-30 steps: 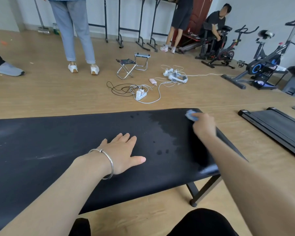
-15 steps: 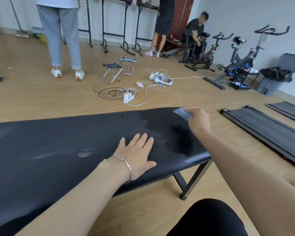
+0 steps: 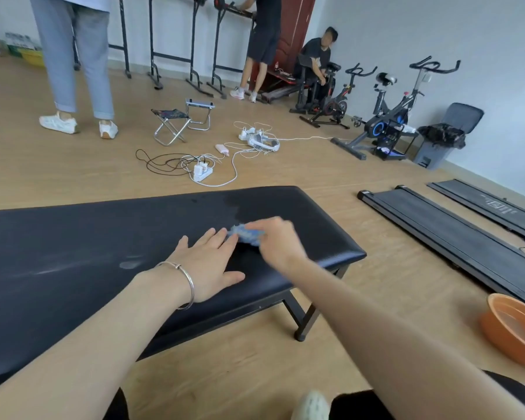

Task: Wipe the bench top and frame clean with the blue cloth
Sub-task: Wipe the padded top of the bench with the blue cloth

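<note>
Close to me, on the floor at my right, sits an orange bowl [image 3: 509, 328]. A bit further is the black frame [image 3: 303, 316] under the bench, and I think it has not been wiped yet. On the bench top [image 3: 73, 225] my left hand [image 3: 208, 265] lies flat, fingers straight, holding nothing, just pressing down. Beside it on the left are pale marks [image 3: 128, 263] that need cleaning. Just past my left fingertips, my right hand [image 3: 278, 241] is curled round the blue cloth [image 3: 246, 233]. The cloth is bunched up small and touches the top near the right end. The hand is blurry, so I cannot tell how tight it holds. Beyond it is a dark wet patch [image 3: 255, 204]. The cloth is so close to my left fingers that it could bump them and slip out. A small bunch could also miss strips. Leaning hard on the near edge might tip the bench. Far off, cables [image 3: 200, 171] lie on the floor.
</note>
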